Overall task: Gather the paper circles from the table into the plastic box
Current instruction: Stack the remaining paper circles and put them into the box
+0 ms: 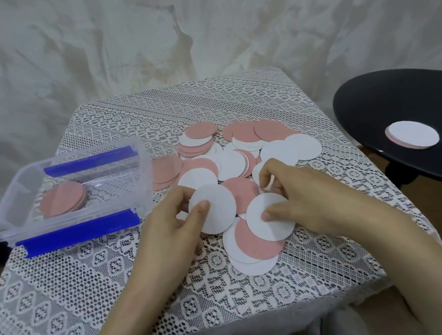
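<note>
Plastic box (77, 219), one; black disc (377, 102), one.

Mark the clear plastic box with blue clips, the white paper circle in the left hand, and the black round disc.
Clear plastic box with blue clips (7, 207): head view, left wall.
White paper circle (222, 210) in the left hand (166, 231): head view, bare right half.
Black round disc (377, 104): head view, bare top surface.

No readable text, no labels, no brands, no numbers, no signs anywhere in view, paper circles (302, 147) plain white or pink with blank faces, plastic box (140, 177) clear-walled with blue clips, unmarked.
</note>
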